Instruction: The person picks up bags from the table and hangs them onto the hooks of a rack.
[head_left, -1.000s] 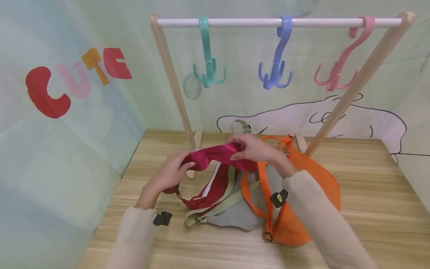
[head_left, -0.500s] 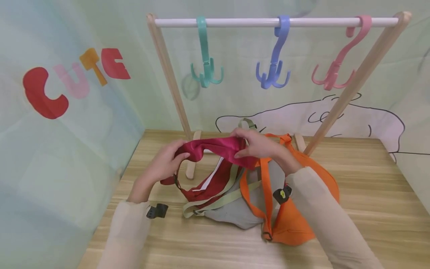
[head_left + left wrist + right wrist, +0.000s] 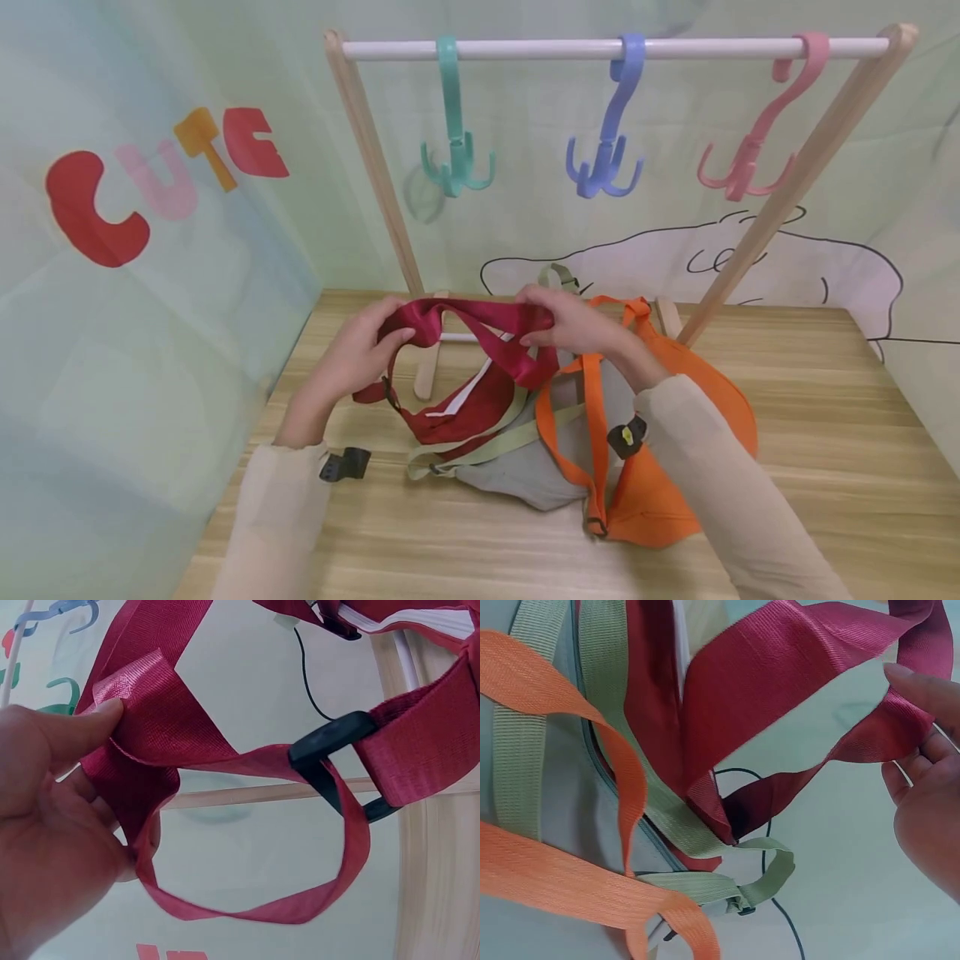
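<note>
A dark red webbing strap [image 3: 483,310] is stretched between both hands above the bags in the head view. My left hand [image 3: 352,358] pinches its left part between thumb and fingers; in the left wrist view the strap folds over there and loops through a black buckle [image 3: 330,739]. The other end is pinched by my right hand [image 3: 570,321], beside a twisted section. The strap belongs to a red bag [image 3: 442,423] with a white-edged opening, lying on the table [image 3: 420,542]. A grey bag [image 3: 517,487] with pale green straps overlaps the red one.
An orange bag [image 3: 697,400] lies at the right, its straps over the grey bag. Behind stands a wooden rack with a white rail [image 3: 525,50], where green [image 3: 456,158], blue [image 3: 606,158] and pink [image 3: 746,158] hooks hang. A fabric wall [image 3: 150,375] rises at the left.
My left hand has moved left and slightly up, pulling the red strap wider. The strap, flat and bunched before, now opens into a loop. My right hand shifted slightly right and up, still gripping.
</note>
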A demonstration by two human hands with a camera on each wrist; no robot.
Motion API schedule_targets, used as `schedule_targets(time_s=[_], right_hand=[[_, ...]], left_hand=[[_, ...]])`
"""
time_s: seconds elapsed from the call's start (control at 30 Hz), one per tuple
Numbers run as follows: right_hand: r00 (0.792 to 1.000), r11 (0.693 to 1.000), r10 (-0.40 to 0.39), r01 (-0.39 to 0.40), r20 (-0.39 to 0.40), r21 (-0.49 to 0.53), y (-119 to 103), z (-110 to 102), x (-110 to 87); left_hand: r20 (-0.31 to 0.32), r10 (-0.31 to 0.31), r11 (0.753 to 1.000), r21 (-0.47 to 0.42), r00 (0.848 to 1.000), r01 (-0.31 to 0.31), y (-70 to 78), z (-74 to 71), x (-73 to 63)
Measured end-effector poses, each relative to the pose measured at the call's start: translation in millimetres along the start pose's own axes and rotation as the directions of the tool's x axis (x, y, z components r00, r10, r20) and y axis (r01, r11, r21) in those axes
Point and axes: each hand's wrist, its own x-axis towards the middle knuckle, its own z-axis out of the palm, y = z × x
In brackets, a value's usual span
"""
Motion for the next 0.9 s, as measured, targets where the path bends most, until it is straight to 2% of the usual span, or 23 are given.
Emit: schedule_targets(time_s=[0.27,0.43,0.57,0.9], right_hand=[[0.999,0.998,-0.034,0.036,-0.037,0.06,13,12,-2.6],[0.997,0.993,-0.067,0.071,-0.042,0.095,21,20,-5.3],[0.998,0.988,-0.048,0.054,-0.044,0.146,24,25,-8.1],[0.997,0.992,-0.069,0.072,-0.039,0.101,35,35,-16.9]], left_hand=[[0.06,0.008,0.999,-0.037,0.998,-0.005,-3.4,1.5,-4.4],[0.061,0.016,0.998,-0.063,0.998,-0.012,-6.1,3.3,-7.0],[0.059,0.01,0.998,-0.059,0.998,-0.007,-7.3,4.2,-7.9],[0.093,-0.058,0.997,-0.049,0.994,0.062,-14.8,6.8,-15.0]])
